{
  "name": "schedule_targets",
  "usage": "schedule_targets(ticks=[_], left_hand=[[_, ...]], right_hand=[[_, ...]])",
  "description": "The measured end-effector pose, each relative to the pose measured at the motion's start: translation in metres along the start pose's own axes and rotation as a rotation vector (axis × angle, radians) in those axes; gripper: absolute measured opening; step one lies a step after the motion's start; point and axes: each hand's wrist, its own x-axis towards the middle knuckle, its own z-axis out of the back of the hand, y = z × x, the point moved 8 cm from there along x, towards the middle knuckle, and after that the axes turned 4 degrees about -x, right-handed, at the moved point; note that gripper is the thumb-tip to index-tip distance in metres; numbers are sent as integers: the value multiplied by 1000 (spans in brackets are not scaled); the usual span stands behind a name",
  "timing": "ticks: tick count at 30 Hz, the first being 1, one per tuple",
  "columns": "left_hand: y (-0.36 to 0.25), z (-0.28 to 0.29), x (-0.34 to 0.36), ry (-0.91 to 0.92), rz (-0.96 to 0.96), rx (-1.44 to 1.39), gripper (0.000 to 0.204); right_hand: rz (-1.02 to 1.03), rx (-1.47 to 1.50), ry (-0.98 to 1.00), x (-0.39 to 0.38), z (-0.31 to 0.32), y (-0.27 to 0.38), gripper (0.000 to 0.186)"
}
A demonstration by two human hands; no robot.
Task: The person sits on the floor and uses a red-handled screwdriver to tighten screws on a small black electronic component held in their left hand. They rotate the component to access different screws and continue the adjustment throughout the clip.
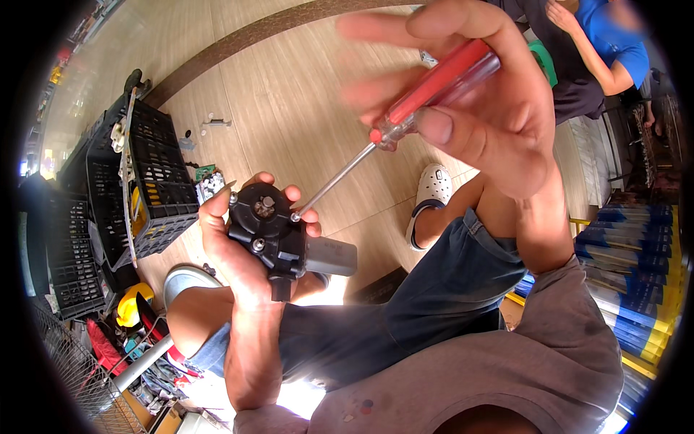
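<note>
My left hand [242, 267] is wrapped round a small motor with a black round housing [249, 210] and a grey cylindrical body [331, 257]. Silver screws show on the housing rim, and there is a metal hub at its centre. In my right hand [517, 130] is a screwdriver [336, 178] with a red and clear handle, held slantwise by the thumb. Some fingers of this hand are stretched out and smeared by motion. The screwdriver's tip meets a screw at the housing's right edge.
Black plastic crates [155, 173] stand at the left, with a yellow object [134, 305] and a wire basket [72, 369] nearer. Small metal parts [216, 121] lie on the tiled floor [289, 94]. Blue and yellow packages [629, 267] line the right. Another person in blue [607, 43] sits at the far right.
</note>
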Motion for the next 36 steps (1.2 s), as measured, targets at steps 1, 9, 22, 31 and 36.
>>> schedule_targets(ticks=[1, 9, 22, 31, 36], left_hand=[[0, 1, 0, -1, -1, 0, 48], [1, -1, -1, 35, -6, 1, 49], [1, 1, 2, 10, -2, -25, 48], [1, -1, 1, 58, -4, 8, 50], [1, 1, 2, 41, 8, 3, 50]], right_hand=[[-1, -2, 3, 0, 0, -1, 36], [-15, -23, 22, 0, 0, -1, 37], [-32, -67, 58, 3, 3, -2, 37], [-93, -77, 58, 4, 3, -2, 35], [-234, -61, 30, 2, 1, 3, 31]])
